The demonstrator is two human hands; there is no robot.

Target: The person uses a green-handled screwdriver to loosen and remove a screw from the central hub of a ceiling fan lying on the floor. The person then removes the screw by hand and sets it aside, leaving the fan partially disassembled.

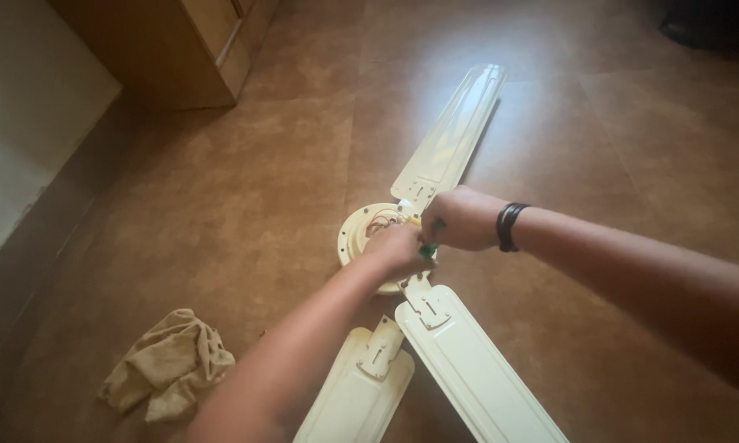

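Note:
A cream ceiling fan lies on the brown floor, its round motor hub open with copper windings showing. One blade points away from me, a second blade runs toward the lower right, and a third blade lies below the hub. My left hand is closed over the hub's right edge. My right hand, with a black band at the wrist, grips a green-handled tool right beside my left hand. The tool's tip is hidden.
A crumpled beige cloth lies on the floor at the lower left. A wooden cabinet stands at the upper left beside a pale wall. A dark object sits in the top right corner.

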